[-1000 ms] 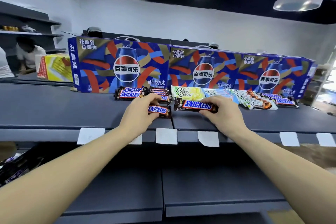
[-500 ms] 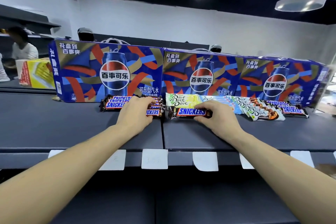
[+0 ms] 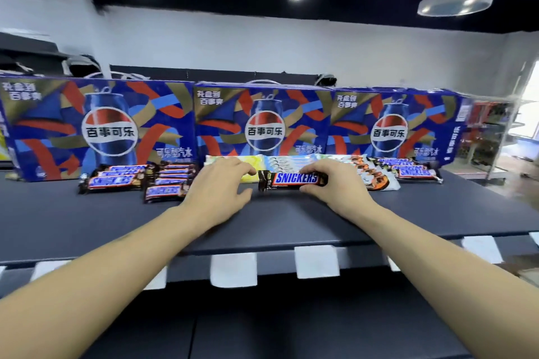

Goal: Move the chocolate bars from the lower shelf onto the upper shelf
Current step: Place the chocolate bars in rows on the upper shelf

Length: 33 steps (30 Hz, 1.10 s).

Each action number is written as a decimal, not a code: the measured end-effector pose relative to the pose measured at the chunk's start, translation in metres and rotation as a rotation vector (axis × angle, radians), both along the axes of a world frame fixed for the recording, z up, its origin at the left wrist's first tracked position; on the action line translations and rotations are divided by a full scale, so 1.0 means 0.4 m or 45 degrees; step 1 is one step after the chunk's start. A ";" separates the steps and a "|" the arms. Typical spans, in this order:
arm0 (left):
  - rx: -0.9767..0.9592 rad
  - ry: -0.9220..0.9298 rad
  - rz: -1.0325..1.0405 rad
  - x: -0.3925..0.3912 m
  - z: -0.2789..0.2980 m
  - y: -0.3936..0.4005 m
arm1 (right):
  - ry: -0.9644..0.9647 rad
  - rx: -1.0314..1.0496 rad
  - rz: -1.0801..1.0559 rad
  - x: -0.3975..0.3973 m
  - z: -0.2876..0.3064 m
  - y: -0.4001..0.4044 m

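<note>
Right hand (image 3: pixel 335 183): fingers pinch the right end of a Snickers bar (image 3: pixel 293 180) lying on the upper shelf (image 3: pixel 291 221).
Left hand (image 3: pixel 217 189): fingers spread apart, holding nothing, just left of the bar.
Behind: Pepsi cartons (image 3: pixel 264 122).
Left: stacked Snickers bars (image 3: pixel 140 179).

Dark upper shelf (image 3: pixel 87 227): chocolate bars (image 3: pixel 113 181) (several rows), Pepsi cartons (image 3: pixel 262 122) behind.

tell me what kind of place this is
Most likely a small shop or a mock-up of one. Dark display shelves carry blank price tags along the front edge, with cola gift boxes lined up behind rows of chocolate bars.
</note>
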<state>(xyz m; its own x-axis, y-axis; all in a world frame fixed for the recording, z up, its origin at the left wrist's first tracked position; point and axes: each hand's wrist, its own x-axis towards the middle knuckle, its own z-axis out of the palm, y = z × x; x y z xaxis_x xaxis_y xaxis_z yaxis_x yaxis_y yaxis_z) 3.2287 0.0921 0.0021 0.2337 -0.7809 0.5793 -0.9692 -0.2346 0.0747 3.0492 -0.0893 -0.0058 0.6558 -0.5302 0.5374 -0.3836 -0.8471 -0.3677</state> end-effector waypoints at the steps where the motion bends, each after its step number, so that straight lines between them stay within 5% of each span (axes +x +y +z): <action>1: 0.011 0.001 -0.003 -0.026 -0.004 -0.024 | 0.002 -0.004 -0.001 -0.027 0.002 -0.026; 18: 0.028 0.021 -0.057 -0.371 0.007 -0.376 | -0.030 0.042 -0.135 -0.422 0.011 -0.373; 33: 0.045 -0.014 -0.132 -0.447 -0.005 -0.542 | 0.068 0.047 -0.220 -0.495 -0.031 -0.541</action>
<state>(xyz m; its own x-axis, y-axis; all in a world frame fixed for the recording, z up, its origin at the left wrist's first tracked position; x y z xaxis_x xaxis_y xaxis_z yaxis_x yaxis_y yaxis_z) 3.0499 -0.1247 0.0001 0.1443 -0.8206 0.5531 -0.9891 -0.1352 0.0574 2.8513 -0.3056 -0.0183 0.5803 -0.6563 0.4821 -0.5423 -0.7531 -0.3725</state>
